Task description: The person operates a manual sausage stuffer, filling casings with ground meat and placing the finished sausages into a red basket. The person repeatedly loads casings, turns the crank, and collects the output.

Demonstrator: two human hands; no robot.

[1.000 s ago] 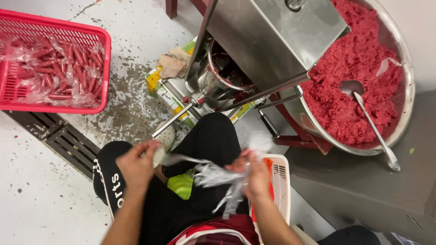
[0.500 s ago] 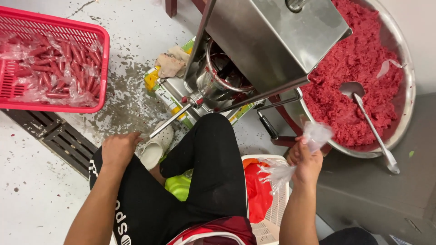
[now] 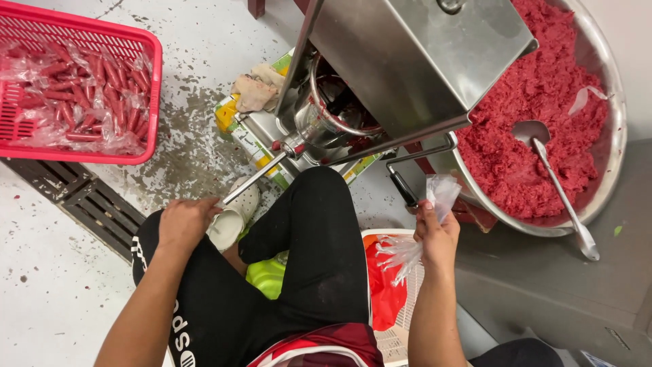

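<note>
The right hand [image 3: 435, 238] is at the centre right of the frame, closed around a bunch of clear plastic casings [image 3: 441, 194]; one end stands up above the fingers, the other strands hang down below the palm over a white basket [image 3: 401, 340]. The left hand [image 3: 185, 221] is at the lower left, resting on the knee with fingers curled, next to the end of a metal lever [image 3: 255, 178] (I cannot tell if it grips the lever). The lever comes from a steel machine [image 3: 414, 61] at the top centre. At the right, a big bowl [image 3: 611, 136] holds red minced meat [image 3: 543, 88] and a ladle [image 3: 557, 183]. At the upper left, a red crate [image 3: 146, 102] holds sausages [image 3: 75, 95].
</note>
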